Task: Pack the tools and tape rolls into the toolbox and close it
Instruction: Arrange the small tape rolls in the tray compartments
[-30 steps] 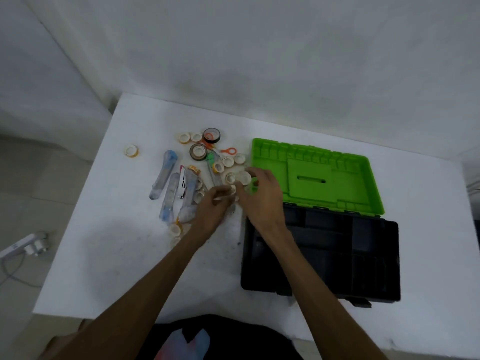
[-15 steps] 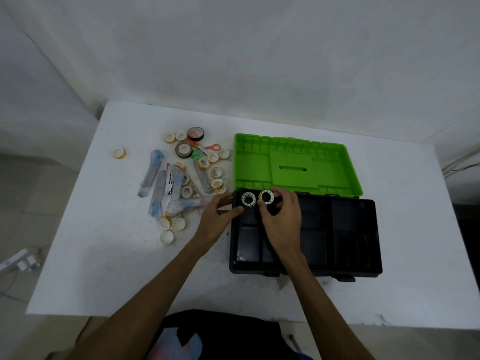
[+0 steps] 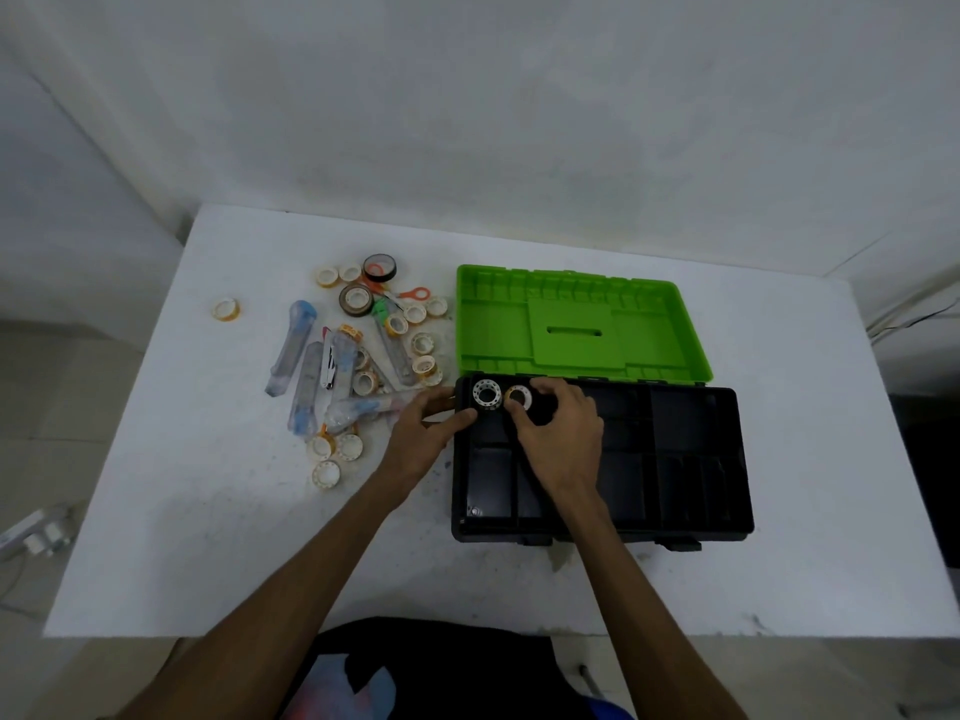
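Toolbox [image 3: 691, 459] right on table [image 3: 156, 511] — loose tape rolls [image 3: 363, 356] left; lid [image 3: 571, 324] behind.

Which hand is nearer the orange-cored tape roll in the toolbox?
Right. The right hand touches the orange-cored tape roll with its fingers; the left hand sits further left, at the toolbox edge.

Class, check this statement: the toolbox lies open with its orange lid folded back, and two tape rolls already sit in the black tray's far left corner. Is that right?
Not quite. The lid is green, not orange, as the head view shows. The rest holds: the toolbox lies open and two tape rolls sit in the black tray's far left corner, by the right hand.
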